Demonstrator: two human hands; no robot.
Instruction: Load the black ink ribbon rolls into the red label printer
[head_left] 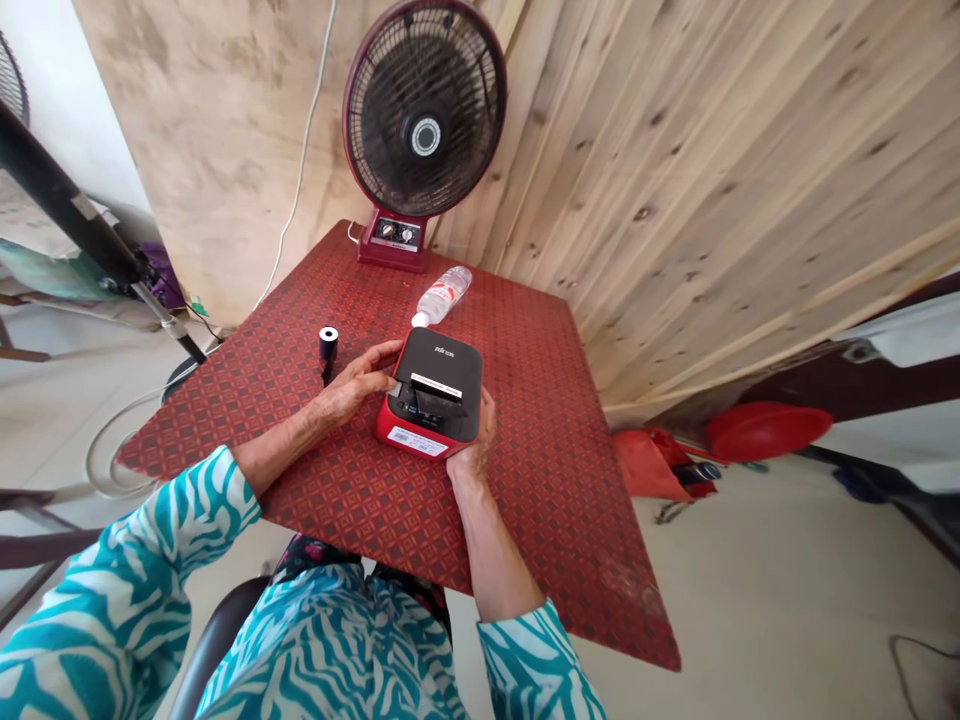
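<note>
inside the near edge of the red-patterned worktop, about midway along, sits a black-and-red printer. the right hand holds it, fingers wrapped round its right side and partly hidden. the left hand touches its left side, fingers slightly parted. toward the left edge a black-and-white roll stands upright. beyond the printer a clear bottle lies nearer the far edge, and a fan stands at the far left corner.
</note>
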